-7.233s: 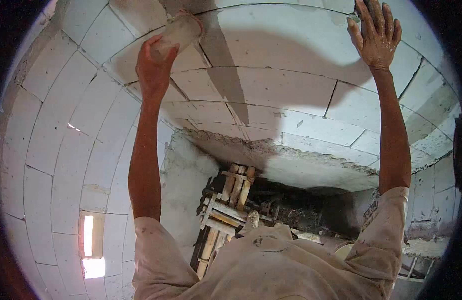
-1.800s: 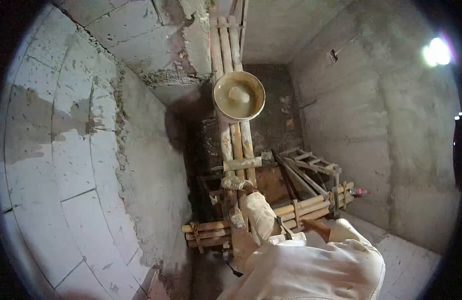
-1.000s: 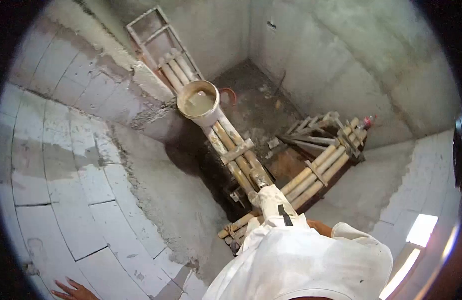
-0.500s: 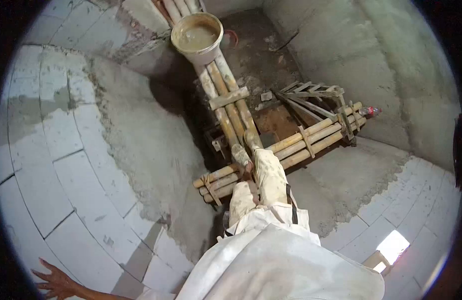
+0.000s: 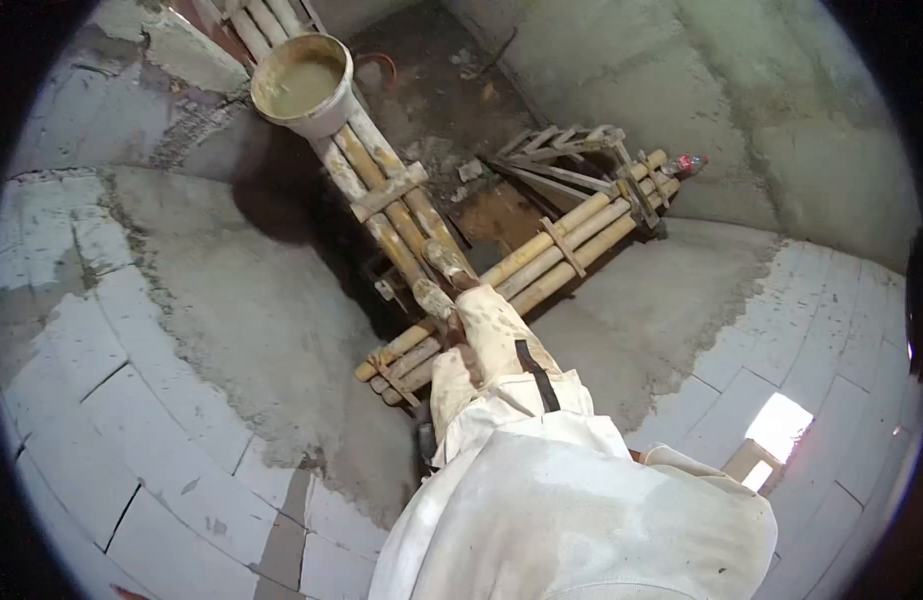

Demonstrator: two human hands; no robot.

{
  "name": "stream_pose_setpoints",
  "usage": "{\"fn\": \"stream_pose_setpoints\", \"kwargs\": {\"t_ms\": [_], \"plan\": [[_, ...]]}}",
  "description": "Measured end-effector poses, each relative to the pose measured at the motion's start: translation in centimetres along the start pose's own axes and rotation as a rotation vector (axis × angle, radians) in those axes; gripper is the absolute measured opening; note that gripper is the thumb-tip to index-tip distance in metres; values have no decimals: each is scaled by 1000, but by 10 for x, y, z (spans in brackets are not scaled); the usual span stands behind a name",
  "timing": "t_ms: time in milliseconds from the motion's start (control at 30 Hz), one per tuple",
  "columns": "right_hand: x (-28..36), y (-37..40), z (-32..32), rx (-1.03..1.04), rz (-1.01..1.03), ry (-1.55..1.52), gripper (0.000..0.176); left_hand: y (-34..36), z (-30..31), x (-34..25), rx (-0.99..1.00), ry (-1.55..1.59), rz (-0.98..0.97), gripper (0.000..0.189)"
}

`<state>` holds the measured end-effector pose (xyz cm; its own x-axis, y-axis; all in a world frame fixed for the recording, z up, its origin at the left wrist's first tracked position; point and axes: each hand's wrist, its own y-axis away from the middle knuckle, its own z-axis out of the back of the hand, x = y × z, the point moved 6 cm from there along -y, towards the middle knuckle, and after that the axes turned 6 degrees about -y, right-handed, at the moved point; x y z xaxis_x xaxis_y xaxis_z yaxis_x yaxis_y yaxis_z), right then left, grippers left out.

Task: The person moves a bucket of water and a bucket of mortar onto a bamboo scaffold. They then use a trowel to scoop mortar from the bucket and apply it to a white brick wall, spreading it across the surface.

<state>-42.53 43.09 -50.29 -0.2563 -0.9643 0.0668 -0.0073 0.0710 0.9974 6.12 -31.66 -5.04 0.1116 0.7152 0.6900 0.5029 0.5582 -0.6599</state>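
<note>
Presently, each item is placed from the crossing of the bamboo scaffold (image 5: 386, 200).

- Left hand, right hand: neither shows in the head view. Whether either grip is released, clenched or grasping something cannot be told.
- Feet (image 5: 436, 282): on the crossing itself, planted on round poles, with mud-stained trouser legs (image 5: 491, 345) rising toward the camera.
- Bucket (image 5: 301, 85): at the far end of the run that leads up and left from the crossing. It sits on the poles, upright, part full of a wet beige mix. Nothing holds or touches it.
- Bucket relative to the grip: well apart from the body, a whole run of poles beyond the feet, so probably beyond a plain reach.
- Second pole run (image 5: 571, 235): leads right from the crossing, with a red-capped bottle (image 5: 686, 163) at its outer end and a wooden frame (image 5: 556, 150) just beyond.
- Floor (image 5: 431, 70): far below the crossing, dark and littered.
- Block wall (image 5: 131, 400): left of the crossing, with a grey rendered patch (image 5: 251, 310) nearest the poles.

Hazards, as judgements:
- The poles are round and smeared, so a foot may slip and the drop is long.
- A step along the run toward the bucket would flex the poles and might tip or slide it, spilling the mix.
- Leaning out for it from the crossing would shift weight off the footing.
</note>
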Motion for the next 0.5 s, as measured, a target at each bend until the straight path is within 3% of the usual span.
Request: {"fn": "stream_pose_setpoints", "kwargs": {"t_ms": [67,133,200,267,367,400,467,500], "plan": [[3,-10,2,5,16,-16,95,1,3,2,65,240,-22,93],[14,-25,6,10,43,-36,95,0,16,5,19,97,-25,88],[35,-48,11,22,85,-74,95,-2,19,10,38,518,-33,84],[41,-52,12,34,105,-110,96,-7,36,21,21,599,-20,80],[63,-65,11,59,129,-223,96,-15,43,37,181,738,-107,73],[74,-67,12,75,141,-272,96,-23,39,44,169,742,-101,73],[98,-73,13,123,162,-382,96,-36,32,64,-89,211,-12,69],[110,-74,14,152,172,-443,97,-44,26,74,-118,226,55,65]]}}
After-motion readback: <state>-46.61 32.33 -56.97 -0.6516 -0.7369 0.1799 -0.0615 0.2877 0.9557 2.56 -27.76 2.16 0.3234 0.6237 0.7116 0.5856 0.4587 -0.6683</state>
